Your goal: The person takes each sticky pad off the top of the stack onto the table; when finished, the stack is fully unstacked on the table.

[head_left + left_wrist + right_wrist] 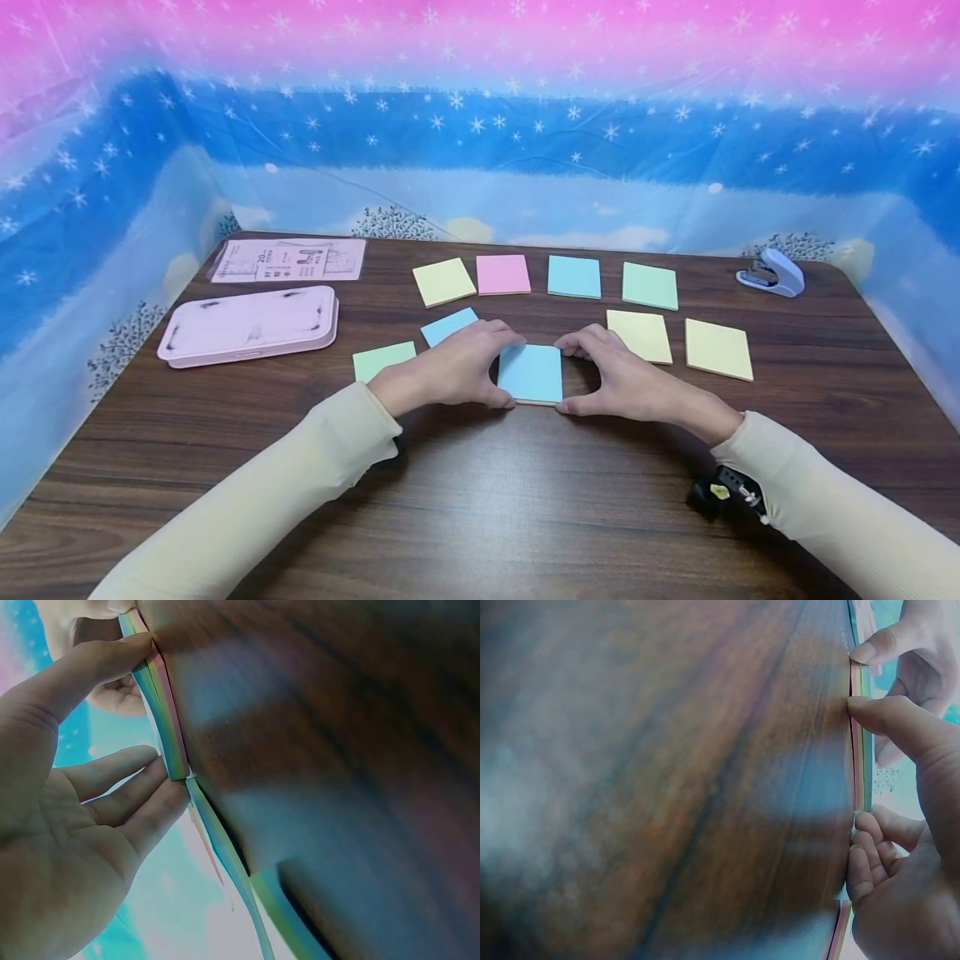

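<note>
A square stack of sticky notes (530,373), light blue on top, lies on the table between both hands. Its edge shows pink, yellowish, green and blue layers in the left wrist view, as does the stack (861,769) in the right wrist view. My left hand (467,363) holds the left side, thumb at the near corner and fingers at the far one. The right hand (621,375) grips the right side the same way. Just behind the left hand lie a blue pad (447,325) and a green pad (382,359), both partly covered by it.
Yellow (444,282), pink (503,275), blue (574,277) and green (649,286) pads form a back row. Two yellow pads, one left (645,337) and one right (717,348), lie beyond the right hand. A pink case (251,325), printed pink packet (292,260) and stapler (776,273) flank them.
</note>
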### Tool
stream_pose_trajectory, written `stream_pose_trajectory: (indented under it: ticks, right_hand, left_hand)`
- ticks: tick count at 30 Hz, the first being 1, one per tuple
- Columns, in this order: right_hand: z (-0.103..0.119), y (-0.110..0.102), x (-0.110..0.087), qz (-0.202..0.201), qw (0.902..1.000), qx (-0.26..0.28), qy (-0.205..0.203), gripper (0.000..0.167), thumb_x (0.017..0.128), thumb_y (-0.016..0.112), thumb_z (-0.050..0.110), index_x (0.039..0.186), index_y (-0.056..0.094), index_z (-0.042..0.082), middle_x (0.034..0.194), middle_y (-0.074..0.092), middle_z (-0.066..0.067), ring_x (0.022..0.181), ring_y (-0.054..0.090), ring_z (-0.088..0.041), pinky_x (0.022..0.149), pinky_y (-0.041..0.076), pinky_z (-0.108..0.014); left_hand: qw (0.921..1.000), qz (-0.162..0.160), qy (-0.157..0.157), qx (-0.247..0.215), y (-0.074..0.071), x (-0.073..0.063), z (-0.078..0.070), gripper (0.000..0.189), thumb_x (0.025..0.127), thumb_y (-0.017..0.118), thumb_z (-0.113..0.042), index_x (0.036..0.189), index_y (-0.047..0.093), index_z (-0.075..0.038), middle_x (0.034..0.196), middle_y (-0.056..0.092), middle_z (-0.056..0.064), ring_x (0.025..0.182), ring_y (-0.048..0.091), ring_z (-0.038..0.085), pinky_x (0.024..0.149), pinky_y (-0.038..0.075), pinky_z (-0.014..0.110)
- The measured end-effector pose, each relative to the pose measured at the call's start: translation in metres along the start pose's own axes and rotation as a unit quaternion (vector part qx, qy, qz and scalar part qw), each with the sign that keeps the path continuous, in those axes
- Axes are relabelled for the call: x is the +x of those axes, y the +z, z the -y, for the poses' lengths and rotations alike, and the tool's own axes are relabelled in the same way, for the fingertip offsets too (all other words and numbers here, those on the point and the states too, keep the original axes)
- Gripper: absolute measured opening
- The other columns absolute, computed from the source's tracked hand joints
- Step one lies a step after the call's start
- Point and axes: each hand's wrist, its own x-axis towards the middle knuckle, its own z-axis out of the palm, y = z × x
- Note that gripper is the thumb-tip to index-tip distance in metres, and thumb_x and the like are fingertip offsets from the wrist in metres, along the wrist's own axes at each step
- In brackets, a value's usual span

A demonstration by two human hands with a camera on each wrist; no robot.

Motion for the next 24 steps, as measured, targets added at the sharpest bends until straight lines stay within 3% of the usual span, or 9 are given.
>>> stream_pose_trajectory:
  ticks: [24]
  right_hand:
    - [0.0, -0.001, 0.0004, 0.006, 1.0, -0.008, 0.0, 0.073, 0.083, 0.09, 0.034, 0.141, 0.056, 0.004, 0.132, 0.054, -0.008, 0.122, 0.049, -0.024, 0.107, 0.044, -0.046]
  left_hand:
    - [0.9994, -0.027, 0.016, -0.015, -0.0015, -0.004, 0.0041, 0.073, 0.085, 0.091, -0.028, 0.144, 0.061, 0.002, 0.136, 0.064, 0.013, 0.119, 0.06, 0.025, 0.101, 0.053, 0.038]
